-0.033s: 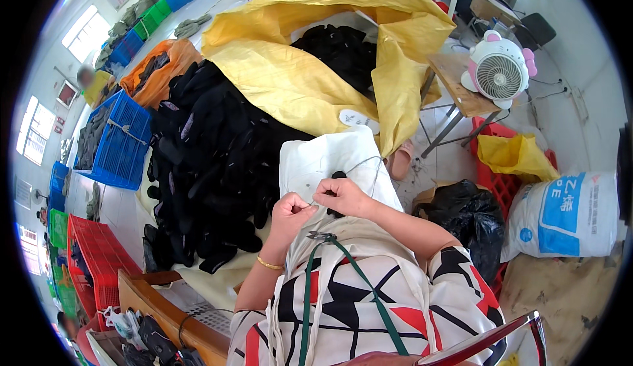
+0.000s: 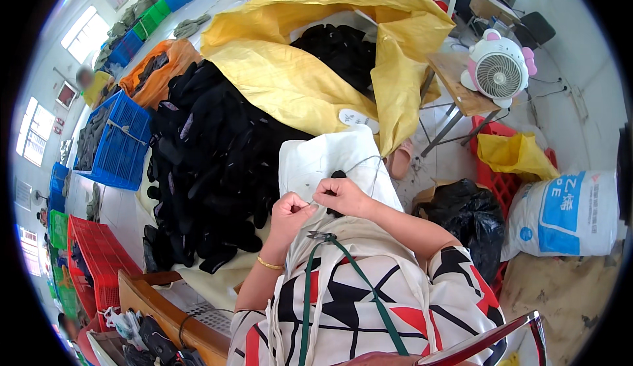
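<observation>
Meeting at mid-frame, the left hand [image 2: 290, 213] and right hand [image 2: 341, 197] have fingers pinched together, apparently on a thin strand [image 2: 310, 202] for fine control; a black piece [image 2: 338, 175] shows around the right hand, over white cloth [image 2: 306, 162].

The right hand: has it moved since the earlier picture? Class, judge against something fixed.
No, the right hand shows no visible shift in any direction, judged against the wooden table under the fan.
</observation>
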Demonstrator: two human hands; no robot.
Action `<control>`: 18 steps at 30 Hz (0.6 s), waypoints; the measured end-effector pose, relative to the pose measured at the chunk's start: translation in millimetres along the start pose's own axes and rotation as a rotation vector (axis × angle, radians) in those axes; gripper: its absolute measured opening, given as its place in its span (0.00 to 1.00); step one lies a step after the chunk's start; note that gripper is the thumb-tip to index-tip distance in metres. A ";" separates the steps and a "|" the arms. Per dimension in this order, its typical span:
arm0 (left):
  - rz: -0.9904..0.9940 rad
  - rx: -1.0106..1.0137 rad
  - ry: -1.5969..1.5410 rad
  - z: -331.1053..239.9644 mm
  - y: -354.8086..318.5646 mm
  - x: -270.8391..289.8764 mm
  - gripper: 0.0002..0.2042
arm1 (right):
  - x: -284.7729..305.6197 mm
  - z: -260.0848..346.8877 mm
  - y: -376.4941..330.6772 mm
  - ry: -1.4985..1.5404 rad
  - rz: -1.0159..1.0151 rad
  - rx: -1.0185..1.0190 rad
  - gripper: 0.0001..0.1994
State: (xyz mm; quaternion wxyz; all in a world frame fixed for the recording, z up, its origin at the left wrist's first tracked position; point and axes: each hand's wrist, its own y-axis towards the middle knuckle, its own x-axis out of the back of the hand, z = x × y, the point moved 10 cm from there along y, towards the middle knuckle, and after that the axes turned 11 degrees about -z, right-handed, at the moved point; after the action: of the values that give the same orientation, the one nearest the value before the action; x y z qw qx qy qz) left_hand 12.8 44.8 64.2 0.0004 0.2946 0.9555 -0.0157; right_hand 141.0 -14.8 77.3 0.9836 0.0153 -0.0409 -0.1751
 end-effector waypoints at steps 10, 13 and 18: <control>-0.127 -0.028 -0.252 -2.0 0.2 3.8 0.11 | -3.3 -10.0 0.2 -0.032 0.017 0.009 0.11; -0.099 0.008 -0.248 5.2 4.3 2.5 0.12 | 2.1 -6.0 -2.8 -0.025 0.000 -0.005 0.10; -0.121 -0.033 0.015 12.9 7.6 15.2 0.15 | 24.8 -18.3 1.5 0.007 -0.109 -0.093 0.08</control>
State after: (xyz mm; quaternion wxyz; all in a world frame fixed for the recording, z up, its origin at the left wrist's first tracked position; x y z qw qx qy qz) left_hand 4.4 59.3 50.9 -0.0030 0.2363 0.9717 0.0023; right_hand 166.2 -21.7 61.0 0.9724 -0.0274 -0.0285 -0.2300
